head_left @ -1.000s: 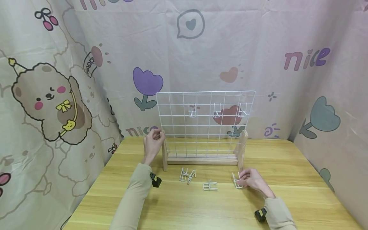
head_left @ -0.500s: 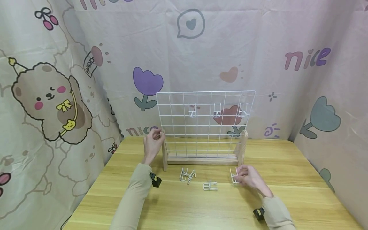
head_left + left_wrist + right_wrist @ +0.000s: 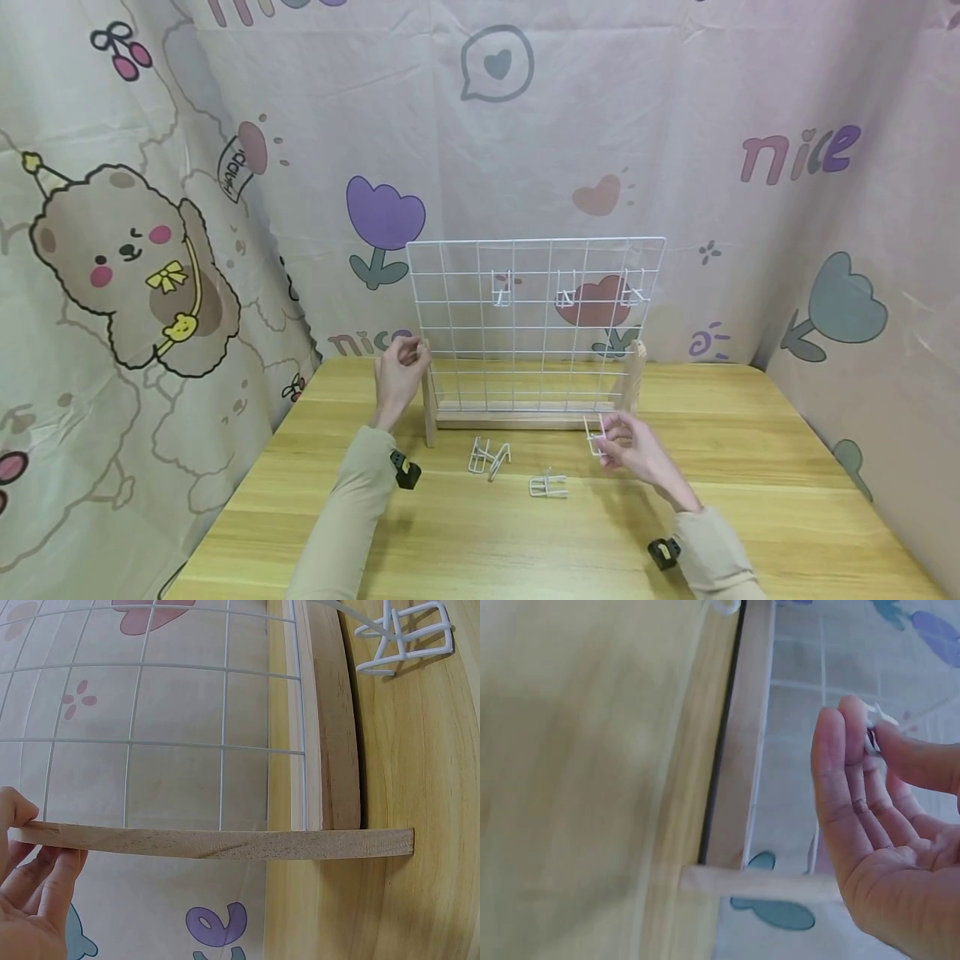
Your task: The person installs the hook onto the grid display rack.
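Observation:
A white wire grid panel [image 3: 536, 240] stands upright in a wooden base, with white wire hooks [image 3: 502, 293] hung along its upper part. My left hand [image 3: 399, 379] grips the top of the base's left wooden upright [image 3: 225, 844] between thumb and fingers. In front of the base's right end, my right hand [image 3: 637, 450] pinches a white wire hook [image 3: 593, 438] above the table, its two prongs pointing up. Most of this hook is hidden behind the fingers in the right wrist view, where only a bit of white wire [image 3: 881, 714] shows at the fingertips.
On the wooden table [image 3: 480, 550], white wire hooks [image 3: 480, 460] lie together before the base's left part. Another wire hook [image 3: 549, 487] lies nearer the middle. A patterned curtain [image 3: 637, 100] hangs behind and on both sides.
My right hand has moved left and away from me with the hook, lifting it toward the grid's lower right. My left hand has stayed on the upright.

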Action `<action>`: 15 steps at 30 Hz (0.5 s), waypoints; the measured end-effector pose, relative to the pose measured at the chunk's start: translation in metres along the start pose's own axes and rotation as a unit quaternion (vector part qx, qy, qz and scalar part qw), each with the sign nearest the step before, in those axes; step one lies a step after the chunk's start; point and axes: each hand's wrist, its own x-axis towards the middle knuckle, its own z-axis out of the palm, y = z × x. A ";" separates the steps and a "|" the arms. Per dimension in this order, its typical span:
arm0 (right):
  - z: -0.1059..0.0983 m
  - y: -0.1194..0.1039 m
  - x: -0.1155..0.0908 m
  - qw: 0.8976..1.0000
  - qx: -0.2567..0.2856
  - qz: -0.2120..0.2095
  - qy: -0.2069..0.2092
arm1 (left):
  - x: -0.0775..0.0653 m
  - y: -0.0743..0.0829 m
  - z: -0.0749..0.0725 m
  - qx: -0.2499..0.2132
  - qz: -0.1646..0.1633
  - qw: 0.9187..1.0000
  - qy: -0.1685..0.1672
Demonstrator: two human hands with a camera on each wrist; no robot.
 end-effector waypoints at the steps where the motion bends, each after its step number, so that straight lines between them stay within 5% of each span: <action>1: 0.002 -0.002 0.001 1.000 0.007 -0.007 0.002 | 0.000 0.000 0.000 0.000 0.000 1.000 0.000; 15: 0.030 -0.023 0.014 0.992 0.079 -0.058 0.082 | 0.000 0.001 0.000 -0.008 0.007 1.000 -0.002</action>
